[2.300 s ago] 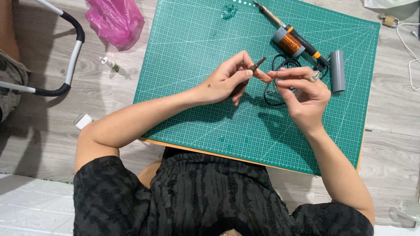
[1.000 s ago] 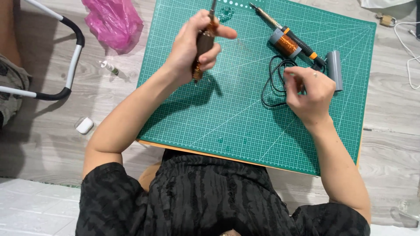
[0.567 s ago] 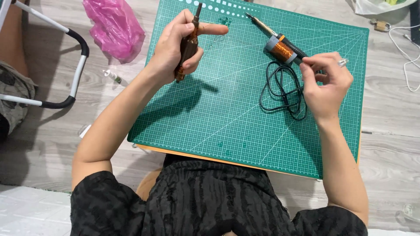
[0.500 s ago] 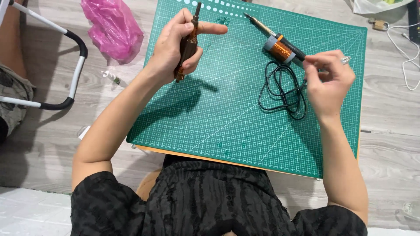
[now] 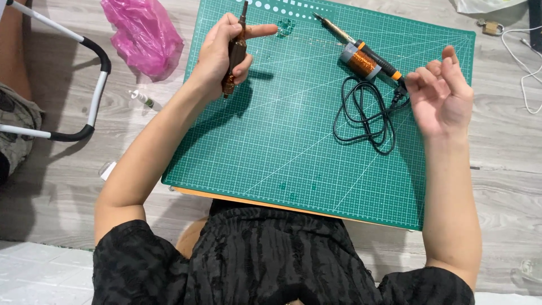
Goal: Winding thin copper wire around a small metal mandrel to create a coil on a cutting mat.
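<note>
Over the mat (image 5: 293, 147), left hand (image 5: 223, 53) gripping a brown tool (image 5: 233, 56), upright, tip pointing away; right hand (image 5: 443, 96) hovering half-open, empty.

We look down on a floor (image 5: 502, 186) of grey wood-grain planks, evenly lit, with soft shadows falling toward the lower left. At the bottom left the planks give way to a strip of white tiles (image 5: 39, 277). Well left of where the tool is gripped stands a chair frame (image 5: 84, 85) of white tubing with black padded bends. Just left of that grip lies a crumpled pink plastic bag (image 5: 144, 34). Far to the right of it, a white cable (image 5: 522, 56) trails across the planks.
</note>
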